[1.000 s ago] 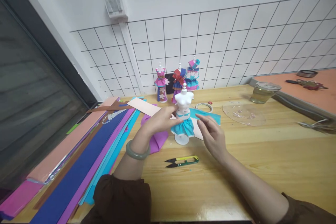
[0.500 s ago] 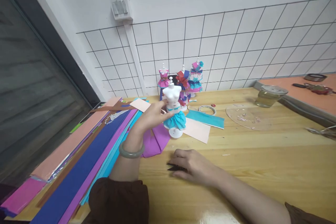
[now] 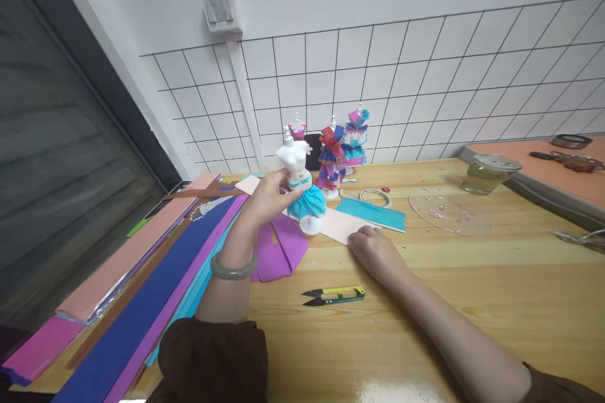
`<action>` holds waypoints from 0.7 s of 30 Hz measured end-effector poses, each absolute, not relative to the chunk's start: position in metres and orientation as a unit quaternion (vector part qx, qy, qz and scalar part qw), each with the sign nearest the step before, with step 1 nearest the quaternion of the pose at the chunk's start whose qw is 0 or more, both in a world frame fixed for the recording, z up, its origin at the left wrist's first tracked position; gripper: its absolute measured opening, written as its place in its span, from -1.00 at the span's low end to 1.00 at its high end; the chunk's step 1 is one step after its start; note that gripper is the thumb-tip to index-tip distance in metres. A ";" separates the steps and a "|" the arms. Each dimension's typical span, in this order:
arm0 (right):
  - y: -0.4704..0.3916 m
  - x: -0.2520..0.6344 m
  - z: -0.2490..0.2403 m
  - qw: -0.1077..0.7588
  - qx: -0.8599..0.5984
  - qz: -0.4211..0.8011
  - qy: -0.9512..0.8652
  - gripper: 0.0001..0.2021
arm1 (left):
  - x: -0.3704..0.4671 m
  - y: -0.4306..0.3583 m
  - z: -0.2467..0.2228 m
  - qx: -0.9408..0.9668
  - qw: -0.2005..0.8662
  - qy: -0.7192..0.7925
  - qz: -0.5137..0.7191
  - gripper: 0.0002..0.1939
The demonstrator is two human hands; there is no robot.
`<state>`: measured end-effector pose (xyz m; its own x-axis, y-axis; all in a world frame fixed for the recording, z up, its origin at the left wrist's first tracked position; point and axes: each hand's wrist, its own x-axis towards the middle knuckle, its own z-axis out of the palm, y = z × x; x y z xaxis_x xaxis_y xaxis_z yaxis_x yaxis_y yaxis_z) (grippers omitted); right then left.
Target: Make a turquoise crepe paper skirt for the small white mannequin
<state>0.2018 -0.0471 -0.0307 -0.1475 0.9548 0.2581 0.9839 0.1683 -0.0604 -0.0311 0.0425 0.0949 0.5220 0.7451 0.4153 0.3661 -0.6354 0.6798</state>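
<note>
Doll form [image 3: 297,176] tilted, nearer back edge of table [image 3: 477,283], left hand [image 3: 267,201] clamped round waist. Right hand [image 3: 375,249], apart, touches pale paper [image 3: 337,225]; cannot tell if pinching. Form might tip if left hand loosens; paper might rip if tugged hard.

right fingers [image 3: 362,233]: tips hidden | pink-topped mannequin [image 3: 297,128]: mostly hidden

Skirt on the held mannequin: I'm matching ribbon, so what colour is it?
The skirt is turquoise blue, seen best in the head view.
</note>
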 end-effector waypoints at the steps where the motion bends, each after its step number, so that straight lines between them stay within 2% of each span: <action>1: -0.046 0.204 -0.032 0.099 -0.645 -0.071 -0.754 -0.71 | -0.031 0.043 0.094 0.831 0.269 0.333 0.354 -0.60; 9: -0.043 0.196 -0.031 0.007 -0.638 -0.124 -0.760 -0.80 | -0.023 0.042 0.086 0.836 0.308 0.303 0.339 -0.61; 16: -0.025 0.213 -0.034 0.010 -0.616 -0.150 -0.774 -0.78 | -0.018 0.040 0.080 0.831 0.347 0.276 0.335 -0.58; 21: -0.018 0.229 -0.045 0.042 -0.606 -0.150 -0.780 -0.69 | -0.010 0.038 0.075 0.832 0.335 0.288 0.335 -0.59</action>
<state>0.2286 -0.0177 -0.0446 -0.2626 0.9325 0.2479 0.9579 0.2211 0.1830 -0.0101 0.0383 0.0750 0.6091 0.7043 0.3647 0.2551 -0.6094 0.7507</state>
